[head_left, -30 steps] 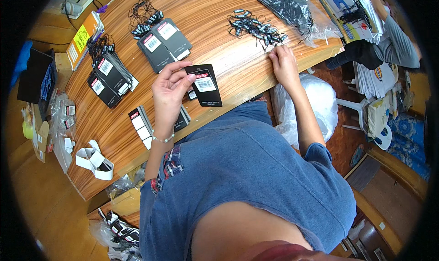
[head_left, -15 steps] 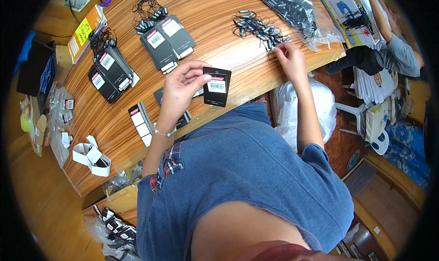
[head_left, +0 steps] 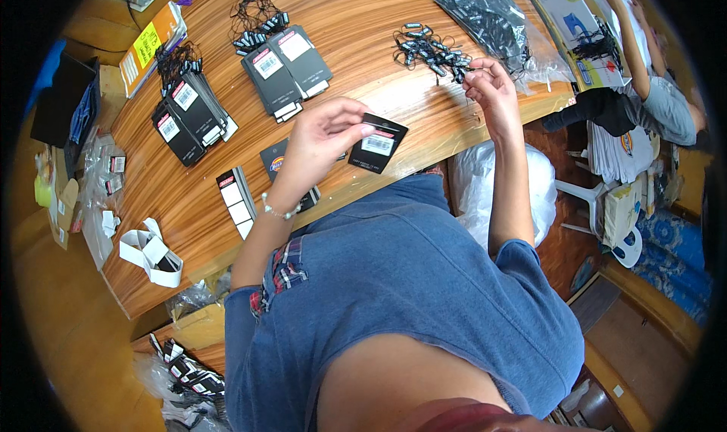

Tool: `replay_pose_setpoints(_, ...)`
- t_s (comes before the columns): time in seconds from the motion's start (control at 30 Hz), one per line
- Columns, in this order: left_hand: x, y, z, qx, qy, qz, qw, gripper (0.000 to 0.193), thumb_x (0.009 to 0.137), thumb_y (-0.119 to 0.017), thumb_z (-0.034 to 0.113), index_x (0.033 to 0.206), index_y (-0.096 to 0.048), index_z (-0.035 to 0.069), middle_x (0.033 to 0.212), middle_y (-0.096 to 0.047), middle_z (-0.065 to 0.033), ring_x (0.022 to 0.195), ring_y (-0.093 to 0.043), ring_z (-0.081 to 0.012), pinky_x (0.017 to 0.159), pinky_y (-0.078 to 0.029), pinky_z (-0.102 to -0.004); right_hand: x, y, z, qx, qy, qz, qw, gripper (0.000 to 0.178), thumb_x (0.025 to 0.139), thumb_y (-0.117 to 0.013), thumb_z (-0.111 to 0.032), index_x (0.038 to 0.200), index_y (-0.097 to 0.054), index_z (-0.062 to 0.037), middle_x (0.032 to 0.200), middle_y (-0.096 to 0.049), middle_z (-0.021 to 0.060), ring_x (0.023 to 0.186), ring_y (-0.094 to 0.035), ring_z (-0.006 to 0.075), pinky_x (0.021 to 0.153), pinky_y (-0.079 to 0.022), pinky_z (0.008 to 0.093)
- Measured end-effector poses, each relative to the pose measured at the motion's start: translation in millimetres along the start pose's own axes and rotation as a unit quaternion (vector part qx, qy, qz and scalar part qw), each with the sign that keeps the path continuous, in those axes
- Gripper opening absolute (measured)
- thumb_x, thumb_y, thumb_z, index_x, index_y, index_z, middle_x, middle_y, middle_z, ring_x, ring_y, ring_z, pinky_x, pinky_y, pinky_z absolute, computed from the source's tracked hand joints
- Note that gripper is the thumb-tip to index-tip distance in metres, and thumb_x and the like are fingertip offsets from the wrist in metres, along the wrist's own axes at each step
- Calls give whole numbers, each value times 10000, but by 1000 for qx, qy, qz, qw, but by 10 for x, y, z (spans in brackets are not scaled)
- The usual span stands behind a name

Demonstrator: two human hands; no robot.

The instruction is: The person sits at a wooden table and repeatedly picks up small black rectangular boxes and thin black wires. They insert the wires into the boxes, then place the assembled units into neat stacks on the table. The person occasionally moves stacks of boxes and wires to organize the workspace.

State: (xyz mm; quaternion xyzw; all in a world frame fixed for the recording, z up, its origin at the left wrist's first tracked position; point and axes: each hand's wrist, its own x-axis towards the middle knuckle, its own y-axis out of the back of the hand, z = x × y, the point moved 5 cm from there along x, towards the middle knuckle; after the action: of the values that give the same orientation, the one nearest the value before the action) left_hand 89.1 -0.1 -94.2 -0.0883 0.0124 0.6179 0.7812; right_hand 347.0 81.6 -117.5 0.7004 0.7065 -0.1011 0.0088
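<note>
Between thumb and fingers, my left hand (head_left: pixel 333 135) is closed on a black hang tag (head_left: pixel 379 146) with a white barcode sticker, held up near the table's front edge. My right hand (head_left: pixel 494 97) is raised beside a tangled pile of black tag strings (head_left: pixel 432 52). Its thumb and fingers are pinched on a thin black string, only partly visible. Under my left forearm lie a stack of dark tags (head_left: pixel 274 156), partly hidden, and a strip of white stickers (head_left: pixel 236 201).
Two groups of strung tags, one at far left (head_left: pixel 185 121) and one in the middle (head_left: pixel 284 68), lie on the wooden table (head_left: pixel 363 23). A plastic bag of strings (head_left: pixel 488 27) is at back right. A white paper roll (head_left: pixel 151 256) sits front left. Another person's arm (head_left: pixel 628 42) shows at right.
My right hand has lifted slightly away from the string pile with a string in its fingers. In my left hand the tag has tilted and shifted a little right.
</note>
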Motion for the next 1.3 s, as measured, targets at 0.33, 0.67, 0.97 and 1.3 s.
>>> replay_pose_setpoints(0.33,423,-374,35,6,-42,-89,995,145,810,-594,21,951,-572,-1,1183,-553,-95,899,-609,-144,784,-490,-254,-67,-634,-231,83,12,-110,990,334,857,-557,-101,1174,-518,-1,770,-537,-8,678,-489,64,601,-408,183)
replay_pose_setpoints(0.67,501,-296,24,100,-53,-41,993,161,796,-632,72,942,-622,5,833,-660,-69,761,-618,-103,689,-496,-229,64,-691,-72,203,26,-108,973,116,850,-532,-69,957,-528,-26,912,-614,101,688,-554,118,659,-465,217)
replay_pose_setpoints(0.97,314,-378,-97,102,1,-115,988,137,801,-602,33,915,-616,-41,814,-643,-60,768,-604,-96,716,-487,-229,530,-497,-9,336,-11,-17,942,215,876,-507,-76,1064,-510,28,993,-584,159,886,-571,207,804,-482,344)
replay_pose_setpoints(1.3,211,-267,-51,100,15,-77,992,148,792,-624,57,920,-626,-18,812,-654,-50,789,-604,-86,697,-481,-216,849,-379,-276,402,60,-68,911,176,869,-479,-5,1044,-458,-9,920,-559,155,792,-548,197,770,-479,364)
